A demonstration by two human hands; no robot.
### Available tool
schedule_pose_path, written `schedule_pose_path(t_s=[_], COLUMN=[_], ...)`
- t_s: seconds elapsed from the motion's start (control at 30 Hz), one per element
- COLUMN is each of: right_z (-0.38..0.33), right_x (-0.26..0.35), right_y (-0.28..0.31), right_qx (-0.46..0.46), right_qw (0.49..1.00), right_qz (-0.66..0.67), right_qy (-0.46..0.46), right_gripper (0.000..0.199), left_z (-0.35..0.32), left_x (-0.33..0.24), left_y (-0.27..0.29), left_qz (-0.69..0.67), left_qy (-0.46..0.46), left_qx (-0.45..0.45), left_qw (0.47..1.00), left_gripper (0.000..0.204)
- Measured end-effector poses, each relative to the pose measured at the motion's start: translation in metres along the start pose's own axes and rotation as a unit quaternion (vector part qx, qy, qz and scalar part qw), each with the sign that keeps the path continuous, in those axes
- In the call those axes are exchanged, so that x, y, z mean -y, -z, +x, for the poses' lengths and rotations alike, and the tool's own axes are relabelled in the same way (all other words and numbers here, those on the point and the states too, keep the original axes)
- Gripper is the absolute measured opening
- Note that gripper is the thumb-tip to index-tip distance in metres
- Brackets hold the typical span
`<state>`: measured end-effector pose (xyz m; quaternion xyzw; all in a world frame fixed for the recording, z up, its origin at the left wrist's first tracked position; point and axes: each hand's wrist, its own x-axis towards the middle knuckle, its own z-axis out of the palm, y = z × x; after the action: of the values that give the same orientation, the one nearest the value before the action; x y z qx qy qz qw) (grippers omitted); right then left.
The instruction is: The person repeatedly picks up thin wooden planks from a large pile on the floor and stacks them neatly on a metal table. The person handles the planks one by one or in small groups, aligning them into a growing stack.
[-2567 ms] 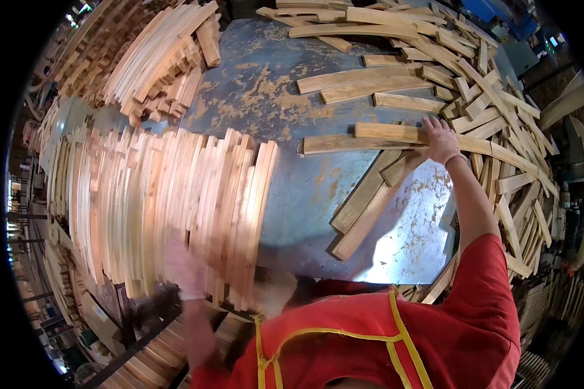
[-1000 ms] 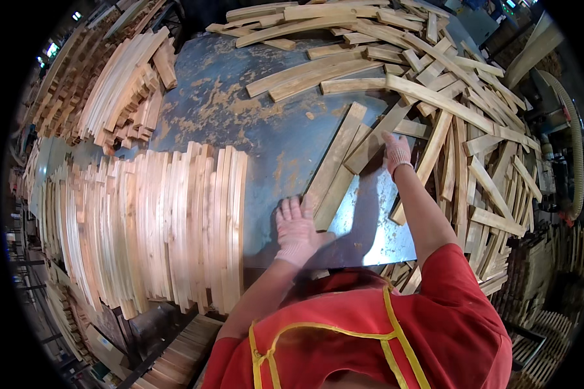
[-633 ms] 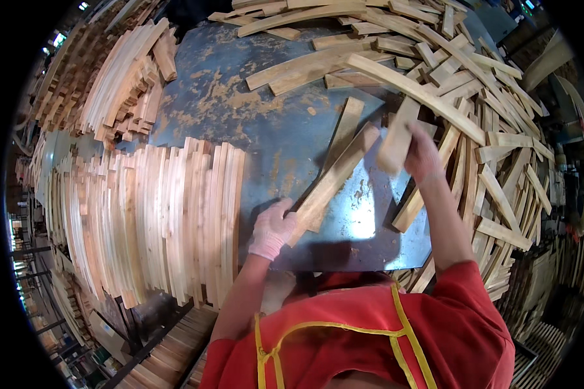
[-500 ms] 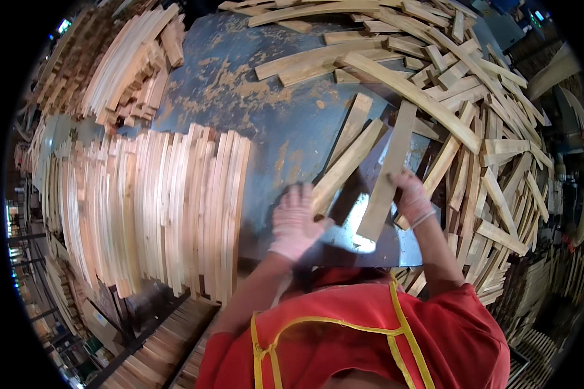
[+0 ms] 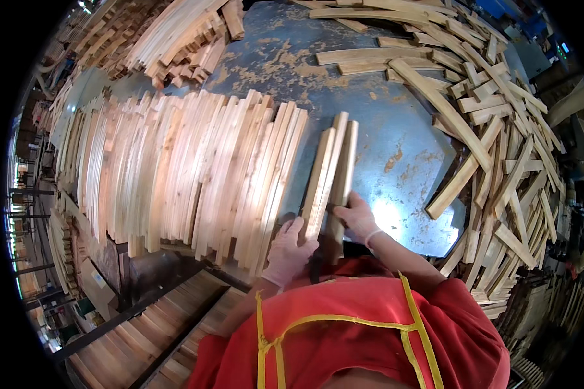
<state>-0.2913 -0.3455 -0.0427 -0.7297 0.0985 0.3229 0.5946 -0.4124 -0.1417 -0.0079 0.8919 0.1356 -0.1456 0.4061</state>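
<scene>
Two light wooden strips (image 5: 318,185) stand close together in front of me, their lower ends in the fingers of my left hand (image 5: 288,255), which is gloved and closed on them. Just to their right is a third wooden strip (image 5: 344,176), gripped near its lower part by my gloved right hand (image 5: 357,218). A narrow gap shows between this strip and the pair. To the left, a long row of wooden strips (image 5: 194,168) lies side by side, its right end near my left hand.
A jumbled heap of wooden pieces (image 5: 499,136) covers the table's right side. More stacked strips (image 5: 175,39) lie at the far left. The blue-grey tabletop (image 5: 396,139) carries flaky brown patches. Boards (image 5: 149,330) lie below at the lower left.
Both hands have moved left toward the row. The loose strips from the middle of the table are now held upright, close together, beside the row. My left hand has closed.
</scene>
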Motion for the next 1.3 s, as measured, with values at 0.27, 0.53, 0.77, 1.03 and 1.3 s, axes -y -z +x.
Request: schedule_pose_path(t_s=[0.27,0.53,0.77,1.03,1.3], right_z=[0.045,0.100,0.075,-0.060,-0.097], right_x=[0.036,0.104,0.092,0.036,-0.021], right_y=[-0.028,0.282,0.365,0.411,0.491], right_qx=[0.301,-0.332,-0.260,-0.464,-0.405], right_qw=[0.953,0.775,0.771,0.765,0.789], right_qz=[0.010,-0.535,-0.581,-0.388,-0.444], right_qy=[0.040,0.054,0.028,0.221,-0.127], right_gripper=[0.062,0.089,0.061,0.095,0.089], left_z=[0.002,-0.005,0.039,0.112,0.154], left_x=[0.002,-0.050,-0.093,-0.151,-0.143], left_y=[0.011,0.005,-0.065,-0.112,-0.136], left_qz=[0.201,0.238,0.224,0.212,0.202], left_qy=[-0.079,-0.143,-0.213,-0.177,-0.089], left_qx=[-0.146,-0.155,-0.067,-0.051,-0.033], left_qw=[0.966,0.948,0.949,0.960,0.975], left_gripper=[0.084,0.078,0.083,0.090,0.103])
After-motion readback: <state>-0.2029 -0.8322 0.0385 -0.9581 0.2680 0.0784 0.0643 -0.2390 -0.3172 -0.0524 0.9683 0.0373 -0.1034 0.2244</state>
